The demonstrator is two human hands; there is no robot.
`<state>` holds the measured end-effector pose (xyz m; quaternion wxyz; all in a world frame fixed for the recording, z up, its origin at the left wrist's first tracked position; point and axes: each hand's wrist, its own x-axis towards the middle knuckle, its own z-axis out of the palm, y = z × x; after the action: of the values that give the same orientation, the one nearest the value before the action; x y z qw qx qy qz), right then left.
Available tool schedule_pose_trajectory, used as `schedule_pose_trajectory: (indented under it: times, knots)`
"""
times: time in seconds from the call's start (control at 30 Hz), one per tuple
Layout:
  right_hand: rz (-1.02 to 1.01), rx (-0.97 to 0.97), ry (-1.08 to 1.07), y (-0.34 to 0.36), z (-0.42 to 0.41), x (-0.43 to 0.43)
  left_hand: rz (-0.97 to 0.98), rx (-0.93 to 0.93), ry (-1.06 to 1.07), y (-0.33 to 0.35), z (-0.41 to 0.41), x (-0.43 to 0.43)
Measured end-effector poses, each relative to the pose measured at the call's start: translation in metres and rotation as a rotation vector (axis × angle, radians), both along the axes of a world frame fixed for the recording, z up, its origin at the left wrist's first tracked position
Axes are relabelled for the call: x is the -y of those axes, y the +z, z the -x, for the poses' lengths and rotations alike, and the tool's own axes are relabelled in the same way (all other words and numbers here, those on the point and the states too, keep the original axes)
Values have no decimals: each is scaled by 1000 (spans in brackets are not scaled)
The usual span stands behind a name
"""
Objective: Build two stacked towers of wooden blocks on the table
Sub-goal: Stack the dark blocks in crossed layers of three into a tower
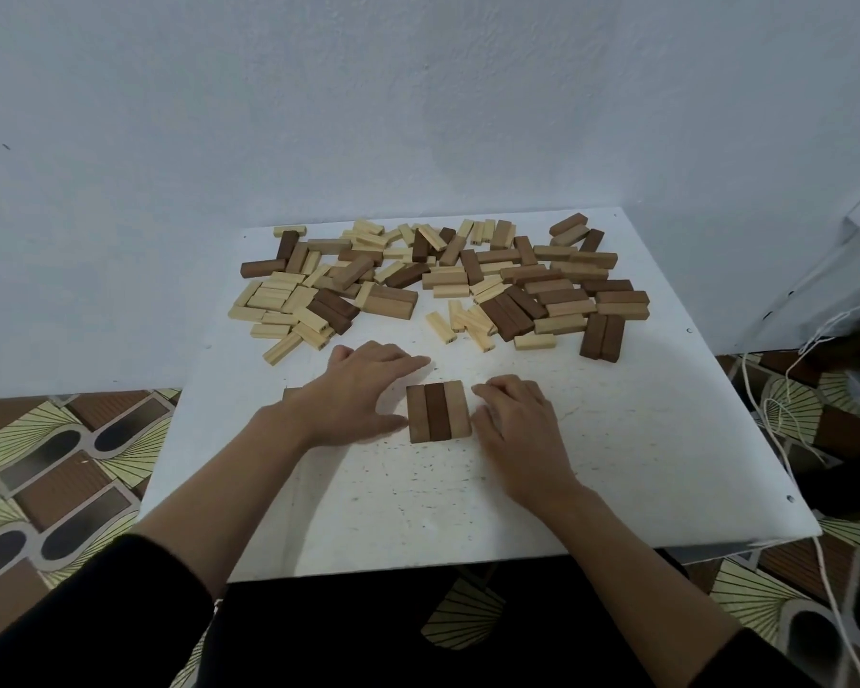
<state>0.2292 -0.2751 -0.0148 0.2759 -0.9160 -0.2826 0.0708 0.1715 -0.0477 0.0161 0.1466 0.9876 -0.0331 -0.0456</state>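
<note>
Brown block by left hand: only a corner shows, rest behind wrist. Right hand fingers curled under, can't tell if anything's under palm or if it touches 3-block row. Pile: lower blocks buried, count n/a. Grey plastic thing cut by right edge, ID unclear. Sleeves cut at bottom.

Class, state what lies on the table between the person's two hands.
Head view: a row of three blocks lies between the left hand and right hand.
</note>
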Motion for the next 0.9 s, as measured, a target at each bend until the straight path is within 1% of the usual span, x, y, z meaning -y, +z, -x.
schedule_pose_trajectory:
  times: [0.2,0.33,0.43,0.5,0.6,0.8,0.9]
  knots:
    - [41,30,61,0,-6,-7,49,-75,-37,1,-8,2]
    - [124,132,144,-4,-13,-8,119,-31,18,-1,-4,9]
    - [195,124,213,-4,-22,-11,171,5,77,1,3,20]
    - [211,154,262,-3,-30,-12,212,31,119,1,9,29]
    - [169,133,293,5,-39,-15,284,71,230,-4,17,42]
    - [174,81,394,8,-49,-18,343,169,421,-14,29,73]
    - [67,29,331,6,-41,-10,337,213,452,-20,37,78]
